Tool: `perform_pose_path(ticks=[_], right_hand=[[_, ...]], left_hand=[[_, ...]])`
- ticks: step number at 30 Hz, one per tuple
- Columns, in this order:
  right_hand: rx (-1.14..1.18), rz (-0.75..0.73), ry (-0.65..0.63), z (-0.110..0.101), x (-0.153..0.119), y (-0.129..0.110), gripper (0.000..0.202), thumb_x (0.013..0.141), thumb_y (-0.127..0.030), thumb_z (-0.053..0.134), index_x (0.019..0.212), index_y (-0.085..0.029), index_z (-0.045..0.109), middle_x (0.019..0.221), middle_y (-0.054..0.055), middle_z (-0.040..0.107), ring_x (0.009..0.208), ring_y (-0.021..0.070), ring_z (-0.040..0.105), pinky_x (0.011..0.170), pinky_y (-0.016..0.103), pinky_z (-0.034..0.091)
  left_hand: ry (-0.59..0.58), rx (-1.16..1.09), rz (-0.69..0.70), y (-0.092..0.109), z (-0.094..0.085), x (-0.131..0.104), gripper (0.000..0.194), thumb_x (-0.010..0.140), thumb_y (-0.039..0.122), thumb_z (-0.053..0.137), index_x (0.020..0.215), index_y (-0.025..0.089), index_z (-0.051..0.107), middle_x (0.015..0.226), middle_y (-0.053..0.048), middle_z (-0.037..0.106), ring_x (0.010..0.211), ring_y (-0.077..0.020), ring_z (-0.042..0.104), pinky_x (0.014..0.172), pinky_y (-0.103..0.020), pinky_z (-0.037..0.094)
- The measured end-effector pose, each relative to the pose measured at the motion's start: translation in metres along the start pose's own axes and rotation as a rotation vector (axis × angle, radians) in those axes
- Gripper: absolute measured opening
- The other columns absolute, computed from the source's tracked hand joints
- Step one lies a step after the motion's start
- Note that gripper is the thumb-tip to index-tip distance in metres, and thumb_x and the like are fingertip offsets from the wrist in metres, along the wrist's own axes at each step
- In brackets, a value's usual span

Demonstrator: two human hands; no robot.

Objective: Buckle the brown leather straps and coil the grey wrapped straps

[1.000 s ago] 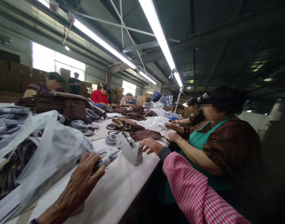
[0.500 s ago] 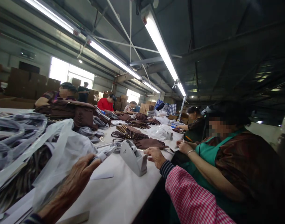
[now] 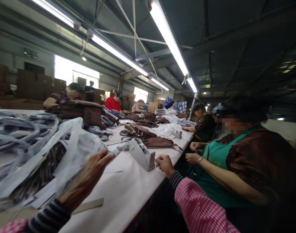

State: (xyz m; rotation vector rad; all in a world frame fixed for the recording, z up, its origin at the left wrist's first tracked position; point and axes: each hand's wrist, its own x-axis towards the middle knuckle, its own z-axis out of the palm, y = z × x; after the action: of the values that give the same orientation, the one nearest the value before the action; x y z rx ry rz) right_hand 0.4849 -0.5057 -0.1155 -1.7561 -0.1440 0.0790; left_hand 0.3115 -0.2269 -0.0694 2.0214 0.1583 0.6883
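Observation:
My left hand (image 3: pixel 96 165) is closed round the end of a clear-plastic-wrapped strap (image 3: pixel 119 148), which reaches forward over the table. Ahead of it stands a grey tape dispenser (image 3: pixel 141 156), its front end turned toward my right hand. Thumb and fingers of my right hand (image 3: pixel 165 165) are pinched together right at that front end, on the tape; the tape itself barely shows. Beside my left forearm lies a large heap of plastic-wrapped straps (image 3: pixel 22 136) with a translucent plastic sheet (image 3: pixel 76 145) over part of it.
Brown bags (image 3: pixel 155 141) with metal fittings lie behind the dispenser, and more are piled on the left (image 3: pixel 82 113). A flat grey strip (image 3: pixel 91 204) lies near me. Close on my right sits a co-worker in a green apron (image 3: pixel 216 157); other people sit farther along the white table (image 3: pixel 109 197).
My view has shifted slightly. My right hand has gone from the dispenser's upper edge down to its front end. The neighbouring co-worker's hands have moved apart.

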Motion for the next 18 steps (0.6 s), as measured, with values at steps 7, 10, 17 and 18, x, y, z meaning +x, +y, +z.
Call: perform_pose_path(ticks=[7,10,17,18], right_hand=[[-0.037,-0.189,-0.208,0.015,-0.038,-0.021,0.030,0.071,-0.040,0.076,0.062,-0.018,0.058,0.052,-0.003,0.059,0.038,0.0070,0.038,0.038,0.021,0.023],[0.089,-0.275,-0.358,0.052,-0.069,-0.048,0.033,0.075,-0.047,0.077,0.072,-0.017,0.063,0.059,-0.002,0.063,0.041,0.0066,0.042,0.040,0.021,0.028],[0.425,-0.244,-0.433,0.109,-0.100,-0.079,0.037,0.075,-0.047,0.083,0.072,-0.016,0.063,0.061,-0.002,0.062,0.041,0.0044,0.043,0.039,0.017,0.028],[0.426,-0.247,-0.428,0.111,-0.099,-0.079,0.038,0.075,-0.047,0.083,0.071,-0.016,0.062,0.060,-0.002,0.062,0.041,0.0043,0.043,0.038,0.017,0.028]], left_hand=[[0.010,0.085,0.092,0.022,0.004,-0.009,0.036,0.091,0.052,0.043,0.074,0.021,0.052,0.077,0.000,0.056,0.077,-0.0213,0.051,0.068,-0.033,0.036],[0.034,0.181,0.104,0.017,0.010,-0.010,0.033,0.092,0.048,0.042,0.073,0.022,0.051,0.078,-0.002,0.056,0.082,-0.0233,0.052,0.073,-0.035,0.038],[0.086,0.326,0.292,0.011,0.020,-0.013,0.026,0.096,0.035,0.043,0.074,0.023,0.048,0.084,-0.005,0.058,0.090,-0.0268,0.051,0.082,-0.041,0.042],[0.096,0.335,0.313,0.011,0.021,-0.014,0.026,0.097,0.036,0.044,0.074,0.024,0.048,0.085,-0.006,0.059,0.091,-0.0274,0.051,0.083,-0.042,0.042]])
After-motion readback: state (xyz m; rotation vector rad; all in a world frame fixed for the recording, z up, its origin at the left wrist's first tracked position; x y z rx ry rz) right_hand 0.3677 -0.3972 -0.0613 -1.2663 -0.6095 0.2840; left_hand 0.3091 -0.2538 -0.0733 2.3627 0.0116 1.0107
